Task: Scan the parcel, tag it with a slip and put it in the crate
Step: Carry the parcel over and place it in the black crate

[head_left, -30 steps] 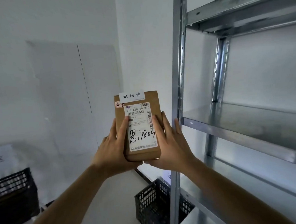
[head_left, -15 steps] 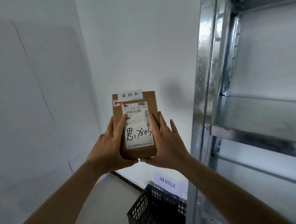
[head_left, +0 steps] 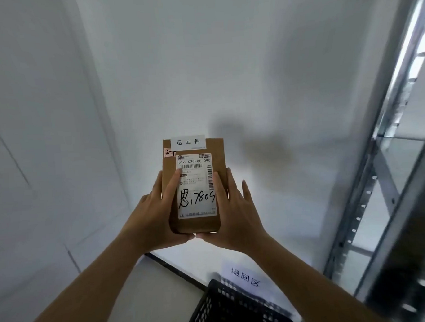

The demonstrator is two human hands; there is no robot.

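Note:
A small brown cardboard parcel (head_left: 216,160) is held upright in front of me at mid-frame. It carries a white shipping label (head_left: 195,186) with handwriting and a white slip (head_left: 188,142) stuck across its top edge. My left hand (head_left: 153,218) grips its left side, index finger on the label. My right hand (head_left: 236,213) holds the right side and bottom. Below, at the bottom edge, a black plastic crate (head_left: 229,310) stands on the floor against the wall.
A white paper sign (head_left: 246,277) is fixed to the wall just above the crate. A metal shelving upright (head_left: 371,201) runs along the right side. White walls meet in a corner at left, with a dark skirting strip (head_left: 172,266) at floor level.
The view has swung left and down towards the wall corner: the shelving has slid to the right edge and the crate sits more centrally below. Both hands keep the same hold on the parcel.

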